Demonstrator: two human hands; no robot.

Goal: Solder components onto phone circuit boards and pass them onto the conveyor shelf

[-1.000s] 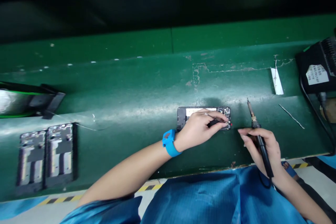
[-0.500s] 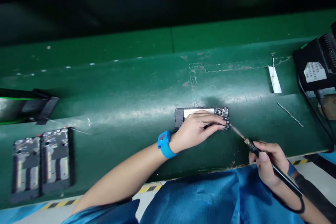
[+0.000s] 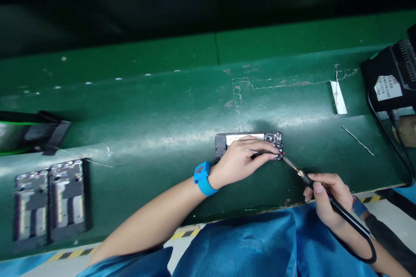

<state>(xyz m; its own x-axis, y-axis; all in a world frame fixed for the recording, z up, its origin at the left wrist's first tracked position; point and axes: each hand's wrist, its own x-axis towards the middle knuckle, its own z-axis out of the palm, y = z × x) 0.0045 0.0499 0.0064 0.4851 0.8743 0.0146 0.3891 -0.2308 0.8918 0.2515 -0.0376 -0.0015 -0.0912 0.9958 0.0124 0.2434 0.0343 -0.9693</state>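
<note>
Two phone frames [image 3: 31,205] [image 3: 68,199] lay at left on the green table [image 3: 182,108]. A third phone frame [image 3: 221,147], dark metal with exposed board, sat mid-table under the left hand [image 3: 235,162], its fingers [image 3: 263,156] pinching slim tweezers [image 3: 260,151] at the corner. Right hand [image 3: 329,199] gripped a black soldering iron [image 3: 344,212], its brass-collared tip at that corner. Soldering in hand.

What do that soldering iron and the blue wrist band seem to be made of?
The soldering iron seems to have a black plastic or rubber handle, going by its dull sheen, with a shiny brass-coloured metal collar near the tip. The blue wrist band looks like soft matte plastic or silicone, though fabric can't be ruled out.
</note>
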